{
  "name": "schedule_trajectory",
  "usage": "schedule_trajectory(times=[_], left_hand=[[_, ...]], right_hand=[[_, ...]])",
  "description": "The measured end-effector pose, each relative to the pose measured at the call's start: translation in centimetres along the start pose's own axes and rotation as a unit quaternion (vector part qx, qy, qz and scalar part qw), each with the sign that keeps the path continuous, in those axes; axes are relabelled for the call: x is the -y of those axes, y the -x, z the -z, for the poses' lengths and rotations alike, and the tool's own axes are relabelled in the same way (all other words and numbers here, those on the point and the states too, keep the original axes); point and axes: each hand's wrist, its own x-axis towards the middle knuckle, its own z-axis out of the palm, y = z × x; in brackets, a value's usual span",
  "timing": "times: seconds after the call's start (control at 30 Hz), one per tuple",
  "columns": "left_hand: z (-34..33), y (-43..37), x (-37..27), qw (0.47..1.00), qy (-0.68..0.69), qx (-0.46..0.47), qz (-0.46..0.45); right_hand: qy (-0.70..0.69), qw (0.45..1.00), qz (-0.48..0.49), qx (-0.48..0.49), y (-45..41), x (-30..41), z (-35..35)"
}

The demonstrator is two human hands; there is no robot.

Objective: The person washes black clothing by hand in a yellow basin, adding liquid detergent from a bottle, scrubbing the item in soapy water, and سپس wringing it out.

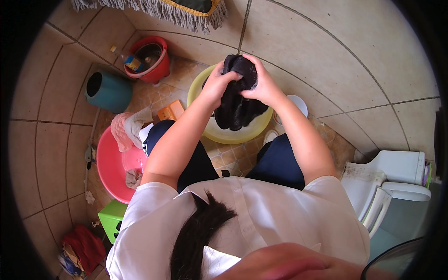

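Note:
A wet black cloth point(235, 112) with traces of suds is bunched up between both hands above a yellow plastic basin point(227, 137). My left hand point(217, 84) grips the cloth from its left side, the thumb laid across the front. On the other side, my right hand point(260, 84) holds the upper part, with fingers at the top and thumb lower down. Folds of the cloth hang below the hands, over the basin. Whether its lowest part touches the basin cannot be told.
Left of the legs, a pink basin point(108, 175) has cloths at its rim and inside. Beyond stand a teal bucket point(117, 91), a red bucket point(164, 63) with a bottle and an orange soap box point(170, 110). A mop head point(196, 17) hangs above; a toilet point(395, 168) is at right.

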Motion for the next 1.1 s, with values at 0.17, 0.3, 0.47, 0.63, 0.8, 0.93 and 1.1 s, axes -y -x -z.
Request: schedule_trajectory(times=[0.17, 0.3, 0.47, 0.63, 0.8, 0.93, 1.1], left_hand=[[0.9, 0.1, -0.3, 0.816, -0.525, -0.033, -0.241], [0.7, 0.3, -0.6, 0.718, -0.617, -0.039, -0.319], [1.3, -0.3, 0.2, 0.805, -0.521, 0.033, -0.282], [-0.1, 0.4, 2.1, 0.792, -0.581, -0.004, -0.188], [-0.4, 1.1, 3.1, 0.724, -0.686, -0.046, -0.053], [-0.4, 1.4, 3.8, 0.700, -0.712, -0.053, -0.014], [-0.2, 0.7, 2.8, 0.727, -0.684, -0.045, -0.040]], right_hand=[[-0.120, 0.991, -0.032, -0.045, -0.7, -0.2, 1.6], [-0.111, 0.993, -0.013, -0.039, -0.6, 0.4, 2.1], [-0.043, 0.999, -0.006, 0.015, 0.4, 1.0, -0.1], [0.069, 0.995, -0.065, 0.014, 1.2, -0.3, -1.4], [0.253, 0.955, -0.157, 0.005, 1.0, -0.1, -3.2], [0.315, 0.939, -0.138, 0.004, 1.6, -1.1, -4.0], [0.073, 0.987, -0.140, 0.002, 0.2, -1.8, -2.4]])
